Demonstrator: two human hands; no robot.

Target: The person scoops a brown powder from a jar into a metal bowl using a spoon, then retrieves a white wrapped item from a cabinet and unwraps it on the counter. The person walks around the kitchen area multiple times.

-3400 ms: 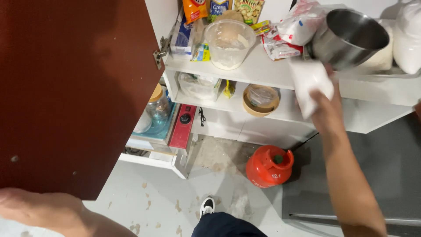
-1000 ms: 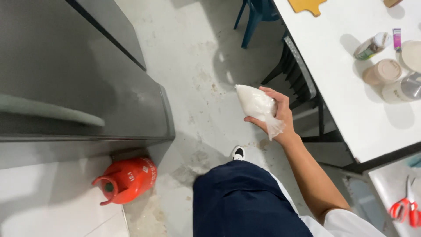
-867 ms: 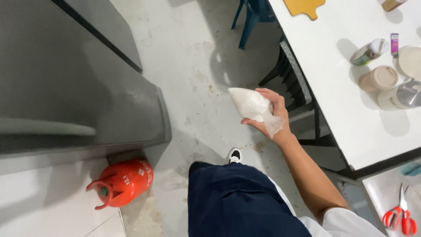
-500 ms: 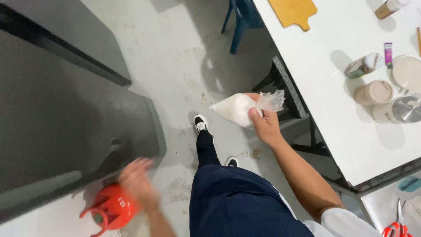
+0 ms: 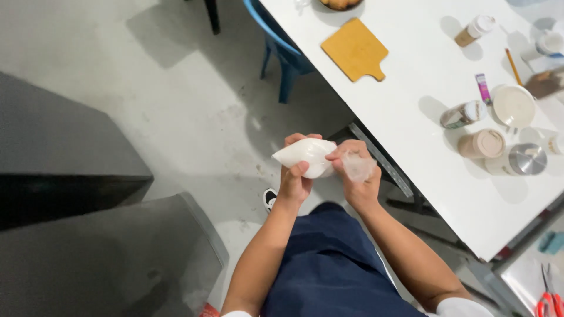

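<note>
A clear plastic bag of white powder [image 5: 306, 155] is held in front of me with both hands, above the grey floor. My left hand [image 5: 295, 179] grips the full, rounded body of the bag from below, thumb on top. My right hand [image 5: 357, 176] pinches the loose, crumpled clear neck of the bag at its right end. Both forearms reach up from my dark blue trousers [image 5: 329, 264].
A white table [image 5: 423, 76] runs along the right with a wooden cutting board [image 5: 354, 50], jars, lidded containers and a metal lid. A blue chair [image 5: 282, 47] stands beside it. A dark grey counter [image 5: 88, 235] is at the left. Red scissors [image 5: 549, 302] lie at lower right.
My left hand has come up from beside the red gas cylinder and joined the right on the bag. The view has swung toward the white table; the cylinder is almost out of view.
</note>
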